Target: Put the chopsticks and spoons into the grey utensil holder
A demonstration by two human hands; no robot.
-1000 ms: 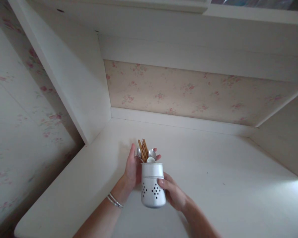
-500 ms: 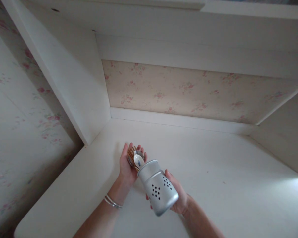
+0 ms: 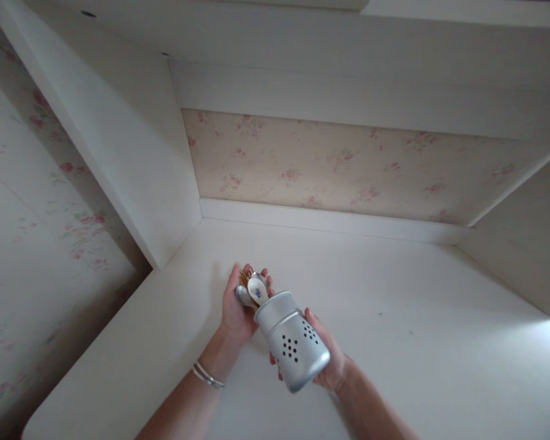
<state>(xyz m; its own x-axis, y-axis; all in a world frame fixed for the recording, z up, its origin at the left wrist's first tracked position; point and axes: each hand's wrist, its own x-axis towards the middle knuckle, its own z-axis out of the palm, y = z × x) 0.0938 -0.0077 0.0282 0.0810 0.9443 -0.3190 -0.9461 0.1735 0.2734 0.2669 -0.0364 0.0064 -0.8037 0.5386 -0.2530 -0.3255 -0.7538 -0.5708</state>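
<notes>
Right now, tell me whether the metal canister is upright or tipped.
Tipped: the canister, held by the right hand, slants with its mouth toward the left hand and its base toward the picture's lower right.

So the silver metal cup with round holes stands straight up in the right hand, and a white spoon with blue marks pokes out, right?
Not quite: the silver metal cup with round holes isn't straight up. The head view shows it tilted, its open end toward the left hand. It is in the right hand, and the white spoon with blue marks does poke out.
</notes>
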